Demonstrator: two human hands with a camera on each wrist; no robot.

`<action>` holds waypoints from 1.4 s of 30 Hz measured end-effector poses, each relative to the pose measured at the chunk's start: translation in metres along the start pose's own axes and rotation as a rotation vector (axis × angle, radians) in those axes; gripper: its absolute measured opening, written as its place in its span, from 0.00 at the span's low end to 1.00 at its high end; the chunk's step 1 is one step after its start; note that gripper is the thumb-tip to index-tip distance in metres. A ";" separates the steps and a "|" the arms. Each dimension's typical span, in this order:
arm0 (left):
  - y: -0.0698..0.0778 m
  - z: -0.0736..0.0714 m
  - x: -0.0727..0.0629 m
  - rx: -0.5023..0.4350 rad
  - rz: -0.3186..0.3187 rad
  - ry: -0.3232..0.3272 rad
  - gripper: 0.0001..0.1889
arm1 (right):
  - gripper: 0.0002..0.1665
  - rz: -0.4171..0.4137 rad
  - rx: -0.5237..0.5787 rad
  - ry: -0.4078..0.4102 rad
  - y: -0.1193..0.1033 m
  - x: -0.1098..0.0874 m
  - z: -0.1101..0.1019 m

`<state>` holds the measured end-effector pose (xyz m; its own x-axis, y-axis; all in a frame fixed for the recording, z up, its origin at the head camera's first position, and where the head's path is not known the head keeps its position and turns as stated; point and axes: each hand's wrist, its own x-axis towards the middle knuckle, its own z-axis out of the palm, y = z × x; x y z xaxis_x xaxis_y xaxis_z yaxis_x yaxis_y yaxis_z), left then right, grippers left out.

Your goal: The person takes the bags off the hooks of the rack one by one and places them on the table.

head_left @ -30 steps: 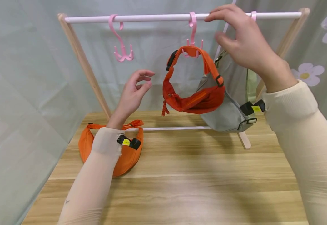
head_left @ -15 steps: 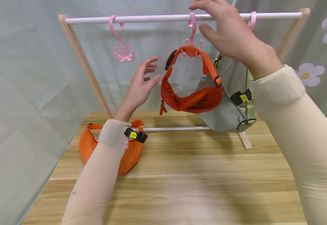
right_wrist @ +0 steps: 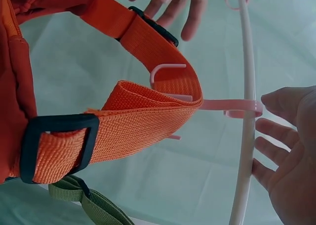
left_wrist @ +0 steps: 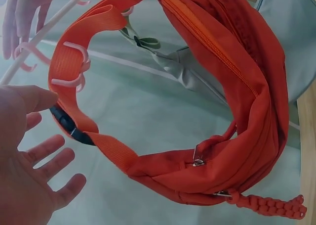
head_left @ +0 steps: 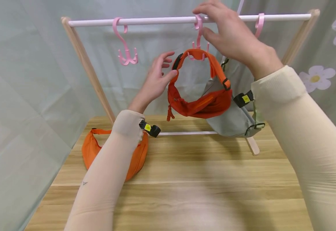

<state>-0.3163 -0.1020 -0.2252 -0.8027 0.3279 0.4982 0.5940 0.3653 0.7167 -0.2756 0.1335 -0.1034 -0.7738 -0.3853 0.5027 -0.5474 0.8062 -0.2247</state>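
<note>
A red-orange waist bag (head_left: 203, 107) hangs by its strap from the middle pink hook (head_left: 199, 33) on the white rod (head_left: 159, 21). My right hand (head_left: 231, 35) is up at the rod beside the top of that hook. In the right wrist view its fingertips (right_wrist: 265, 100) lie right by the hook's curve, not curled round it. My left hand (head_left: 156, 78) reaches to the left side of the bag's strap, fingers spread. The left wrist view has its thumb close to the black buckle (left_wrist: 71, 126); whether they touch I cannot tell.
Behind hangs a grey-green bag (head_left: 228, 123), near a right pink hook (head_left: 259, 25). A bare pink hook (head_left: 127, 57) hangs at left. An orange bag (head_left: 139, 160) lies on the wooden table (head_left: 199, 192), partly behind my left forearm. Wooden posts (head_left: 90, 70) support the rod.
My left hand has moved right and up to the red-orange bag's strap. My right hand has come left along the rod to the middle hook. The bag still hangs there.
</note>
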 end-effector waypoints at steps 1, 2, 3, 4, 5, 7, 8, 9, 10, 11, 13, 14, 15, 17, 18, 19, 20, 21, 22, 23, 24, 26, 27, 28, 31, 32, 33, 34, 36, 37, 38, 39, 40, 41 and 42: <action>0.000 0.001 0.002 0.002 0.000 0.000 0.30 | 0.31 -0.003 -0.001 -0.001 0.000 0.000 0.000; 0.000 0.002 0.003 0.005 -0.001 -0.001 0.30 | 0.31 -0.006 -0.003 -0.001 0.001 0.001 0.001; -0.001 0.003 0.005 0.008 -0.003 -0.003 0.30 | 0.31 -0.009 -0.006 -0.004 0.001 0.002 0.001; -0.001 0.004 0.006 0.006 -0.006 -0.006 0.30 | 0.32 -0.011 -0.011 -0.007 0.001 0.002 0.001; -0.001 0.006 0.008 0.003 -0.014 -0.011 0.30 | 0.32 -0.015 -0.015 -0.010 0.002 0.003 0.002; -0.003 0.009 0.011 -0.008 -0.036 -0.024 0.31 | 0.33 -0.020 -0.027 -0.019 0.002 0.004 0.003; -0.004 0.010 0.012 -0.014 -0.051 -0.032 0.31 | 0.33 -0.020 -0.033 -0.023 0.002 0.005 0.003; -0.005 0.011 0.013 -0.023 -0.063 -0.038 0.31 | 0.33 -0.020 -0.039 -0.027 0.002 0.006 0.004; -0.006 0.013 0.014 -0.034 -0.071 -0.041 0.31 | 0.33 -0.021 -0.043 -0.028 0.002 0.006 0.005; -0.007 0.014 0.015 -0.042 -0.075 -0.042 0.31 | 0.32 -0.020 -0.046 -0.027 0.002 0.007 0.006; -0.008 0.017 0.016 -0.047 -0.079 -0.040 0.31 | 0.32 -0.020 -0.053 -0.020 0.003 0.008 0.007; -0.009 0.018 0.016 -0.047 -0.082 -0.041 0.31 | 0.31 -0.024 -0.054 -0.009 0.003 0.008 0.008; -0.009 0.019 0.016 -0.047 -0.080 -0.038 0.30 | 0.31 -0.024 -0.053 0.002 0.003 0.008 0.009; -0.010 0.021 0.016 -0.048 -0.077 -0.031 0.29 | 0.30 -0.021 -0.053 0.024 0.003 0.009 0.012; -0.010 0.021 0.015 -0.051 -0.077 -0.024 0.29 | 0.30 -0.018 -0.051 0.035 0.003 0.009 0.013; -0.011 0.022 0.014 -0.061 -0.077 -0.014 0.28 | 0.30 -0.013 -0.050 0.045 0.003 0.009 0.014; -0.011 0.022 0.013 -0.072 -0.077 -0.001 0.28 | 0.30 -0.008 -0.050 0.054 0.002 0.010 0.016; -0.012 0.021 0.012 -0.086 -0.075 0.014 0.27 | 0.30 -0.001 -0.051 0.059 0.002 0.010 0.017; -0.013 0.021 0.010 -0.102 -0.071 0.031 0.26 | 0.29 0.003 -0.052 0.065 0.002 0.010 0.017; -0.015 0.020 0.009 -0.120 -0.069 0.048 0.26 | 0.29 0.008 -0.053 0.070 0.001 0.010 0.018; -0.016 0.019 0.007 -0.137 -0.066 0.062 0.25 | 0.29 0.015 -0.054 0.072 0.001 0.010 0.018; -0.018 0.017 0.004 -0.167 -0.061 0.087 0.24 | 0.29 0.024 -0.054 0.073 0.000 0.009 0.019; -0.019 0.016 0.002 -0.189 -0.058 0.095 0.23 | 0.29 0.029 -0.052 0.073 0.000 0.009 0.019; -0.020 0.015 0.001 -0.210 -0.053 0.100 0.23 | 0.29 0.034 -0.050 0.073 0.000 0.010 0.018; -0.019 0.014 -0.001 -0.272 -0.041 0.109 0.22 | 0.29 0.047 -0.044 0.073 0.000 0.010 0.018; -0.018 0.014 -0.002 -0.290 -0.040 0.109 0.21 | 0.29 0.051 -0.042 0.075 0.000 0.009 0.018; -0.018 0.014 -0.002 -0.301 -0.037 0.110 0.21 | 0.29 0.056 -0.041 0.076 0.000 0.009 0.017; -0.017 0.014 -0.002 -0.308 -0.035 0.112 0.21 | 0.29 0.058 -0.041 0.078 0.000 0.009 0.017; -0.015 0.014 -0.002 -0.318 -0.033 0.123 0.20 | 0.29 0.064 -0.040 0.080 0.000 0.009 0.018; -0.014 0.014 -0.002 -0.322 -0.029 0.132 0.20 | 0.29 0.065 -0.040 0.082 0.001 0.009 0.018; -0.013 0.014 -0.002 -0.326 -0.024 0.143 0.19 | 0.29 0.067 -0.039 0.083 0.001 0.009 0.018; -0.011 0.014 -0.002 -0.332 -0.018 0.156 0.19 | 0.29 0.068 -0.038 0.084 0.001 0.009 0.018; -0.010 0.014 -0.001 -0.339 -0.011 0.171 0.19 | 0.29 0.067 -0.036 0.085 0.001 0.009 0.018; -0.008 0.013 -0.001 -0.346 -0.002 0.187 0.18 | 0.29 0.068 -0.034 0.085 0.001 0.010 0.018; -0.006 0.013 -0.001 -0.358 0.009 0.204 0.18 | 0.29 0.067 -0.032 0.086 0.000 0.010 0.019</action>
<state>-0.3188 -0.0934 -0.2362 -0.8127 0.1369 0.5663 0.5744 0.0253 0.8182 -0.2897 0.1215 -0.1141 -0.7777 -0.2912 0.5572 -0.4838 0.8432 -0.2346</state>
